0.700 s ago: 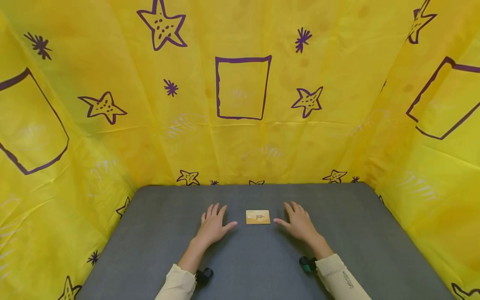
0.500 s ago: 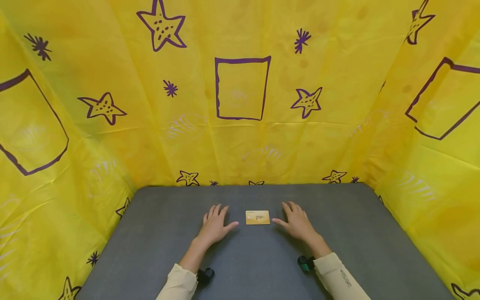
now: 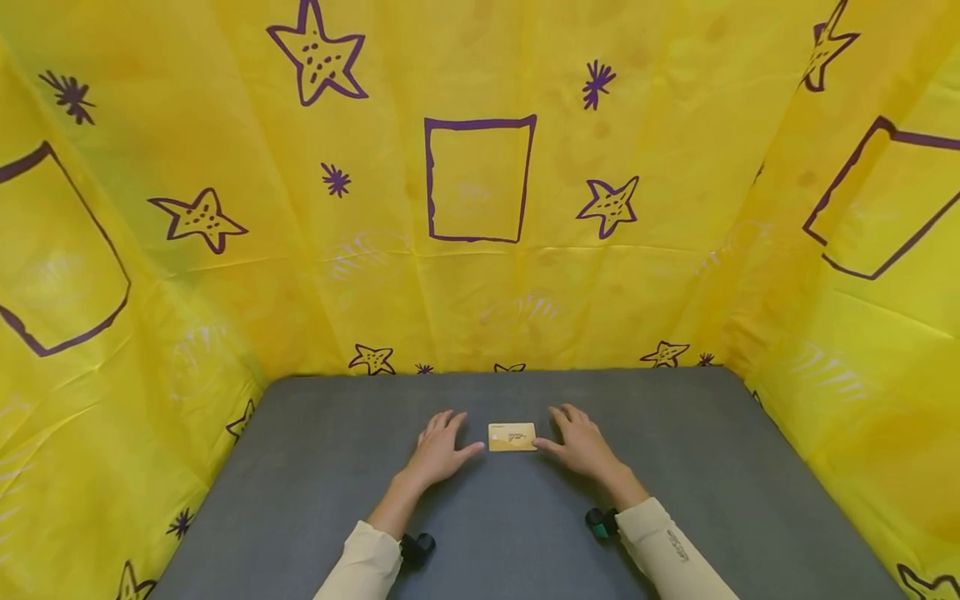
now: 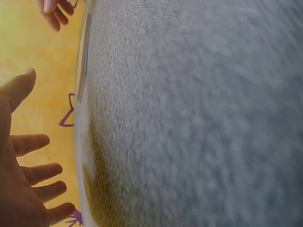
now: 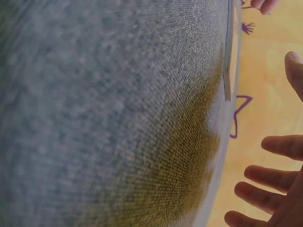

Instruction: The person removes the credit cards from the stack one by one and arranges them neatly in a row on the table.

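Note:
A flat gold card [image 3: 512, 437] with dark printing lies on the grey table, between the two hands. On its left is my left hand [image 3: 438, 450], fingers spread and thumb tip a short gap from the card's left edge. My right hand [image 3: 581, 443] is spread on the other side, its thumb tip right at the card's right edge. In the left wrist view the left fingers [image 4: 42, 175] are straight and hold nothing. The right wrist view shows the right fingers [image 5: 272, 179] likewise extended, with the card's thin side [image 5: 228, 66] beyond the cloth.
Grey cloth covers the table [image 3: 495, 533]. Yellow fabric [image 3: 480, 308] with purple stars and squares hangs around its back and sides. Each wrist carries a small black camera, such as the left one [image 3: 417, 550] below the sleeve cuff.
Both hands have moved inward toward the card, the right thumb reaching its edge. The card stays on the table; the whole head view has shifted slightly.

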A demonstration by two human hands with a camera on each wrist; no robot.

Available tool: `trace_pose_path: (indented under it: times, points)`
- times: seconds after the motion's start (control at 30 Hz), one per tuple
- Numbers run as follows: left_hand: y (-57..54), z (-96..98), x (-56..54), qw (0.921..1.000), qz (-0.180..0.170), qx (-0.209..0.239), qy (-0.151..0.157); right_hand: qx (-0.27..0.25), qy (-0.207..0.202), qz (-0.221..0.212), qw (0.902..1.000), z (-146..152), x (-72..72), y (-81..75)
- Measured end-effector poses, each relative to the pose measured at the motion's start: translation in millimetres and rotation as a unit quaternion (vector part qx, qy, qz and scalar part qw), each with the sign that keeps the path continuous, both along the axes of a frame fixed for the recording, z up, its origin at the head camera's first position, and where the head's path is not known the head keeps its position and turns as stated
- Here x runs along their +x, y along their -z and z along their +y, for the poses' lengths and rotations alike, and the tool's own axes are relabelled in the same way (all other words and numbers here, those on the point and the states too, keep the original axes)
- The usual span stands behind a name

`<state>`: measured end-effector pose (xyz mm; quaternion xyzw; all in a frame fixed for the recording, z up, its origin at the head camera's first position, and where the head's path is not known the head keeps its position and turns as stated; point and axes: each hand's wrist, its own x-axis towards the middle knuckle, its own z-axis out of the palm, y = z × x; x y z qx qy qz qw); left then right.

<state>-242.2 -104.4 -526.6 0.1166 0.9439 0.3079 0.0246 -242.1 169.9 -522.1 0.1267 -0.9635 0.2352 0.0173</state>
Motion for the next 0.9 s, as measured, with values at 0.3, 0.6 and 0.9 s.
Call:
trace_pose_path:
  times: [0.3,0.6,0.9]
  points:
    - [5.8,8.3,-3.5,0.9995,-0.001,0.020,0.024,0.008,-0.014,-0.001,0.9999,-6,-5.2,5.2]
    - [4.1,14.1,-7.1,0.9985,0.013,0.022,0.048,0.010,-0.033,-0.002,0.9994,-13,-8.5,5.9]
    - [7.2,20.8,-11.5,0.9981,-0.006,0.006,0.061,0.001,-0.058,0.003,0.9983,-18,-8.9,6.6]
